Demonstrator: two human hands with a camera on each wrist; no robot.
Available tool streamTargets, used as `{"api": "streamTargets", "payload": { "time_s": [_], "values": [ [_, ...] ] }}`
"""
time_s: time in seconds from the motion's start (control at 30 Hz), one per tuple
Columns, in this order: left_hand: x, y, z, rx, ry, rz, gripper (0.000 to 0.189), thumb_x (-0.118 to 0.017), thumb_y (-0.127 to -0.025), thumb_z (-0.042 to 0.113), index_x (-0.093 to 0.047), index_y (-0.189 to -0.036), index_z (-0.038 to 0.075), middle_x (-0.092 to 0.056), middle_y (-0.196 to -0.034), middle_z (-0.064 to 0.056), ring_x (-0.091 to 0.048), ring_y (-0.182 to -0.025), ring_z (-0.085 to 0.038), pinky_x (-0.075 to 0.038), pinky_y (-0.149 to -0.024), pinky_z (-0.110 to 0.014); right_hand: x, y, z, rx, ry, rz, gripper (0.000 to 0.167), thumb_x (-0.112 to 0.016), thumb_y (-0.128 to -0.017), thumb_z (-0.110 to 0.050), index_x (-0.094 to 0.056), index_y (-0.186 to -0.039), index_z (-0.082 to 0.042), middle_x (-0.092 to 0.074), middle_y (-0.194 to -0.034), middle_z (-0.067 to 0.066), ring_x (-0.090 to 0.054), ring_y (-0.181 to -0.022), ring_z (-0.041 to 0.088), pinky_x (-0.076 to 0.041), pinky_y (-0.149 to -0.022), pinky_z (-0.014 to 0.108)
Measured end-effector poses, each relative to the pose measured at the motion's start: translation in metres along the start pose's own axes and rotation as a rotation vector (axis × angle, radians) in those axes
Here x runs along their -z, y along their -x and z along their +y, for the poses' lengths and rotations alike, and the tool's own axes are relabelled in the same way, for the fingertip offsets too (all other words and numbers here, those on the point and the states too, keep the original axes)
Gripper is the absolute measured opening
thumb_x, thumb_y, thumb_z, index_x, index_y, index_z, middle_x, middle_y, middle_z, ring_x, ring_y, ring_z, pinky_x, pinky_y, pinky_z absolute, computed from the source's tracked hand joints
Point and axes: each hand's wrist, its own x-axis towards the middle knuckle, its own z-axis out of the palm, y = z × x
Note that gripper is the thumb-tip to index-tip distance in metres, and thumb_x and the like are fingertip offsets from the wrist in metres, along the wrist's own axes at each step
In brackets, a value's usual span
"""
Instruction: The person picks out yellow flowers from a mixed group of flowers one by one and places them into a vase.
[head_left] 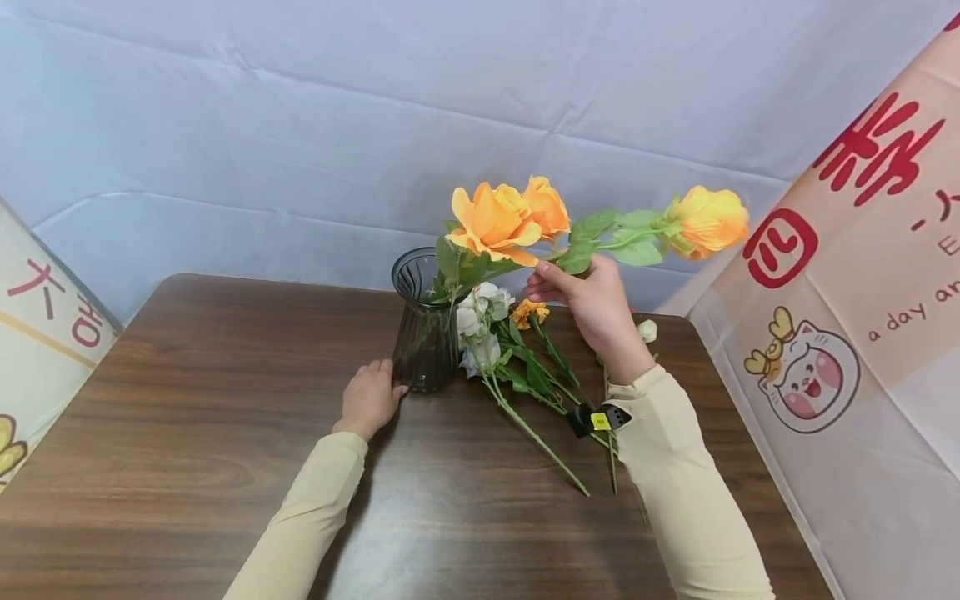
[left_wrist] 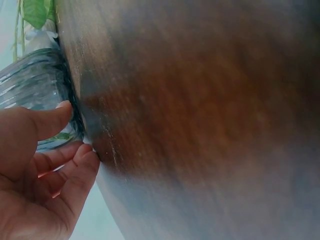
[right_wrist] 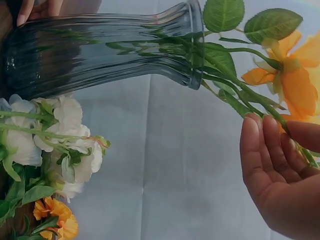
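A grey ribbed glass vase point(head_left: 426, 354) stands upright on the table, green stems showing through its wall. Low on its left side, my left hand point(head_left: 369, 398) holds the base, thumb point(left_wrist: 52, 120) and curved fingertips against the glass in the left wrist view. My right hand point(head_left: 600, 308) pinches a green stem between thumb and fingers, just outside the vase mouth. That stem belongs to an artificial orange rose point(head_left: 708, 222) that leans far out to the right. Two more orange rose blooms point(head_left: 491, 223) stand above the rim. In the right wrist view the stems point(right_wrist: 220, 77) pass through the mouth.
Right of the vase, white flowers point(head_left: 480, 321) and a small orange flower point(head_left: 530, 313) lie on the wooden table point(head_left: 225, 433), their stems pointing toward the front. A white bud point(head_left: 647, 331) lies beyond the right wrist. Pale cloth point(head_left: 300, 125) hangs behind.
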Motion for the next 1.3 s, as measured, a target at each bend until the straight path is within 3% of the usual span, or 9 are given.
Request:
{"api": "streamTargets", "payload": {
  "time_s": [0.23,0.43,0.67,0.97,1.17,1.3],
  "values": [
    [-0.001,0.001,0.001,-0.005,0.004,0.017,0.048,-0.063,-0.087,0.027,-0.051,-0.117,-0.008,-0.055,-0.113,-0.023,-0.053,-0.101,-0.038,-0.044,-0.086,-0.045,-0.006,-0.002,0.001,-0.024,0.135,-0.065,0.012,-0.054,-0.091,-0.005,-0.058,-0.091,0.006,-0.065,-0.075,0.011,-0.065,-0.070,0.021,-0.054,-0.071,0.035],
    [-0.002,0.001,0.001,-0.004,0.004,0.020,0.047,-0.063,-0.087,0.027,-0.052,-0.117,-0.007,-0.056,-0.112,-0.023,-0.053,-0.100,-0.037,-0.045,-0.085,-0.045,-0.011,-0.004,0.005,-0.027,0.230,-0.115,0.016,-0.052,-0.093,-0.007,-0.058,-0.099,0.007,-0.064,-0.078,0.015,-0.065,-0.072,0.024,-0.053,-0.073,0.042],
    [-0.002,0.001,0.001,-0.005,0.001,0.021,0.047,-0.064,-0.086,0.028,-0.052,-0.116,-0.007,-0.056,-0.112,-0.023,-0.053,-0.100,-0.038,-0.045,-0.086,-0.045,-0.016,-0.006,0.010,-0.015,0.271,-0.139,0.019,-0.054,-0.092,-0.007,-0.060,-0.101,0.009,-0.062,-0.078,0.020,-0.064,-0.070,0.026,-0.055,-0.067,0.037],
    [0.000,0.001,0.001,0.002,0.004,0.019,0.047,-0.064,-0.086,0.028,-0.052,-0.116,-0.007,-0.056,-0.112,-0.022,-0.053,-0.099,-0.037,-0.045,-0.085,-0.045,-0.024,-0.009,0.015,-0.067,0.301,-0.175,0.020,-0.055,-0.090,-0.003,-0.059,-0.106,0.008,-0.060,-0.081,0.021,-0.062,-0.075,0.031,-0.054,-0.070,0.040],
    [0.000,0.001,0.001,0.000,-0.004,0.013,0.048,-0.063,-0.087,0.028,-0.051,-0.117,-0.007,-0.056,-0.111,-0.022,-0.053,-0.099,-0.037,-0.045,-0.085,-0.045,-0.030,-0.012,0.017,-0.105,0.315,-0.185,0.018,-0.056,-0.090,-0.007,-0.058,-0.102,0.007,-0.061,-0.080,0.022,-0.062,-0.075,0.034,-0.054,-0.069,0.037],
    [0.000,0.000,0.001,0.006,-0.005,0.012,0.048,-0.063,-0.087,0.028,-0.052,-0.117,-0.007,-0.056,-0.109,-0.021,-0.053,-0.098,-0.037,-0.045,-0.084,-0.045,-0.034,-0.014,0.020,-0.099,0.336,-0.196,0.014,-0.056,-0.090,-0.005,-0.058,-0.098,0.007,-0.061,-0.078,0.021,-0.064,-0.069,0.028,-0.054,-0.068,0.039]
  ]
}}
